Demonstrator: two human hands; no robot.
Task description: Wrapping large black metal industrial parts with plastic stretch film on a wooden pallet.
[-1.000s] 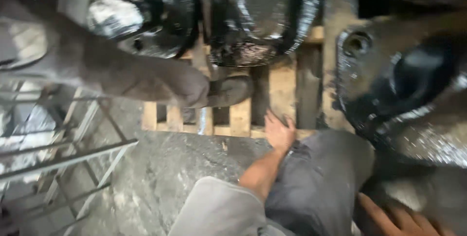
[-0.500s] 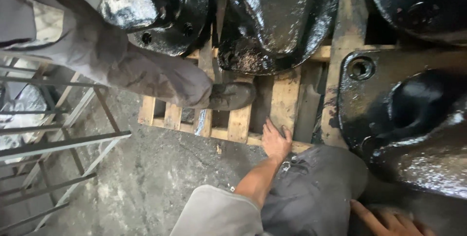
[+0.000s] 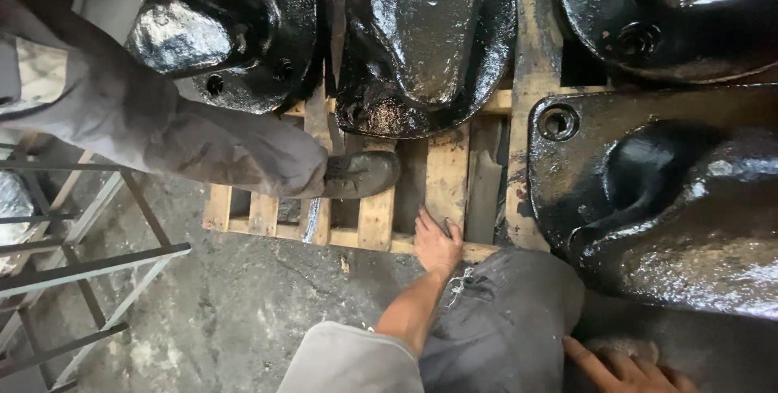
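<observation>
Two hands resting beside wet black castings on a wooden pallet.

The left hand (image 3: 436, 243) lies flat on the near edge of the wooden pallet (image 3: 381, 223), fingers spread, holding nothing. The right hand (image 3: 624, 365) rests low at the near right, fingers loosely open, beside the large black casting (image 3: 664, 198). Another person's shoe (image 3: 361, 174) stands on the pallet, left of the hand.

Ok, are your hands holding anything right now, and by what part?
Nothing is held. The left hand rests flat on the edge of the wooden pallet; the right hand lies open by the knee, beside a black casting.
</observation>
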